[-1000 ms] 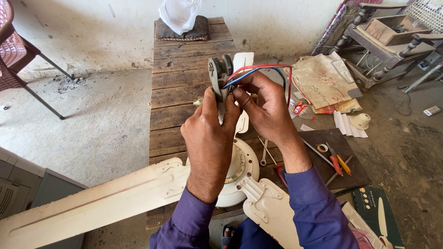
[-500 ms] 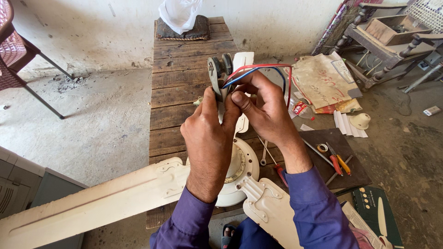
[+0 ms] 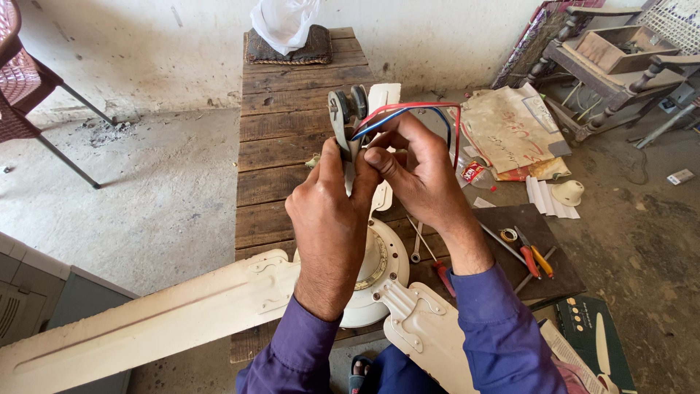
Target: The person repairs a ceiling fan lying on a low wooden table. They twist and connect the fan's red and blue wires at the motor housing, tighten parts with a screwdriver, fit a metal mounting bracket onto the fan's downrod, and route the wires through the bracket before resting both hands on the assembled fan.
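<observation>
The left hand is closed around the grey fan rod end, thumb up along its near side, holding it upright above the wooden table. The right hand pinches the wires close against that rod end, thumb and forefinger tight on them just where they leave the metal. 2 wires show clearly, 1 red and 1 blue, arching out to the right in a loop and dropping behind the right hand.

Against the picture half a second back, little differs: both hands hold the same places, the right thumb has curled slightly closer to the rod, and the wire loop keeps its shape.

Under the hands lies the cream fan motor, with 2 blades in view: 1 running long to the lower left, past the table edge, and 1 shorter stub toward the lower right. Beside the motor lie 1 spanner and 1 red-handled screwdriver. On the dark board to the right are pliers with red and yellow grips and a roll of tape.

The far half of the table is bare planks up to a cushion with a white bag at the wall end. Left of the table is open concrete floor, with a red chair at the corner; the right side is crowded with cardboard and wooden furniture.
</observation>
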